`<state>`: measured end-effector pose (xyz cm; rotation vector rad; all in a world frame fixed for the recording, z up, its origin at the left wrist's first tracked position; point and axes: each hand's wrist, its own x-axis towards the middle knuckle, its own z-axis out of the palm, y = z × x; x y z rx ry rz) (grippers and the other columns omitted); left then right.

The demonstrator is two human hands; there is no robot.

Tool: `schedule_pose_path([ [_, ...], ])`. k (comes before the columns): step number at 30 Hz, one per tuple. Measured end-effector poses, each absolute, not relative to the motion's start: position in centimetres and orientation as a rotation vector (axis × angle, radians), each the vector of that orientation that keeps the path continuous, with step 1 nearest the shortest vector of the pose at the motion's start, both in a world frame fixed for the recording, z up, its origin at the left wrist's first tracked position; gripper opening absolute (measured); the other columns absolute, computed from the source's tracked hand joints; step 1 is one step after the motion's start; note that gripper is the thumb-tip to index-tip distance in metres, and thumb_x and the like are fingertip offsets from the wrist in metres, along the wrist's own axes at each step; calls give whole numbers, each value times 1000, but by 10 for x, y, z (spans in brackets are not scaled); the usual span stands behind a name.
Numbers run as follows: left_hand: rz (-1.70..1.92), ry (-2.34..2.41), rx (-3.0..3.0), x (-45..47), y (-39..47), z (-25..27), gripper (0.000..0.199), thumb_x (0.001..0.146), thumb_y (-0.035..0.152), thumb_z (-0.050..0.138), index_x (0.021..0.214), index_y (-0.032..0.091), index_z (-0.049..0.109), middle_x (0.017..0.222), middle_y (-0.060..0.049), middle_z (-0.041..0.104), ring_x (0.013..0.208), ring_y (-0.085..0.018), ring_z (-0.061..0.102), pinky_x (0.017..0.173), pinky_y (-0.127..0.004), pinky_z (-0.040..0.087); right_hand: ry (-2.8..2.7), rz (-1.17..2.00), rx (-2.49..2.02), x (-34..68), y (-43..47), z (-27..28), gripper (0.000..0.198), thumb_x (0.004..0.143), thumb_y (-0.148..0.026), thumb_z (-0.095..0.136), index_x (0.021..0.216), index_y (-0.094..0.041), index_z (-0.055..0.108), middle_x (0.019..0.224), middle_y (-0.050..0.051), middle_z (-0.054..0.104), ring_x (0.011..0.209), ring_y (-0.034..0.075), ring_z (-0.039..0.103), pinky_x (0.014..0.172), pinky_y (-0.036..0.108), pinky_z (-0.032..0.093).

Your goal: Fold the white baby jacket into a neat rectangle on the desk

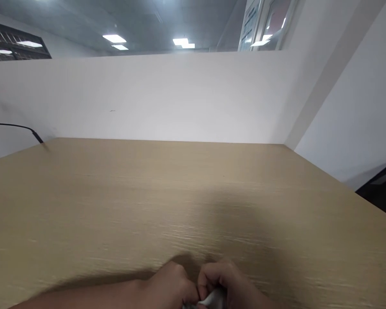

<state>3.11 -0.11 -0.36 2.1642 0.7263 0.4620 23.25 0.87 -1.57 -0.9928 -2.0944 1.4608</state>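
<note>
At the bottom edge of the head view my left hand and my right hand meet just above the wooden desk top. A small whitish, soft-looking thing shows between them, cut off by the frame, so its kind cannot be made out. My right thumb and curled index finger close around it. The left hand is closed, knuckles up, pressed against the right fingers. Its fingertips are hidden; a little grey and dark material shows under them.
The light wood desk stretches out in front, bounded by a white partition at the back and another on the right. A black cable drops to the back left corner. A black object juts in at the right edge.
</note>
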Motion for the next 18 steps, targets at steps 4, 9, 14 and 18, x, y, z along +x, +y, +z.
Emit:
schedule_pose_path([
  [4,454,765,2115,32,1,-2,34,77,14,60,54,17,36,49,8,20,43,-6,17,42,-22,15,-2185,1329,-1027,234,7,-4,22,74,-38,71,81,-19,65,75,0,53,70,12,45,58,20,38],
  [9,566,820,1994,30,1,-5,27,83,28,65,63,16,51,51,8,34,46,-5,28,45,-17,27,-2197,1310,-1012,237,6,18,14,78,-28,66,90,-21,70,81,3,61,78,15,52,66,23,42],
  [14,588,740,1925,26,7,-6,31,90,44,58,80,15,59,60,3,51,52,-8,40,48,-17,33,-1792,1636,-1051,240,11,20,16,79,-32,66,87,-19,66,84,3,58,72,13,51,63,23,41],
  [18,618,835,2004,23,12,-1,39,96,39,48,64,17,46,55,4,37,51,-9,34,48,-19,31,-1345,1883,-791,239,27,15,10,71,-24,61,73,-18,55,64,-3,47,58,9,40,53,20,32],
])
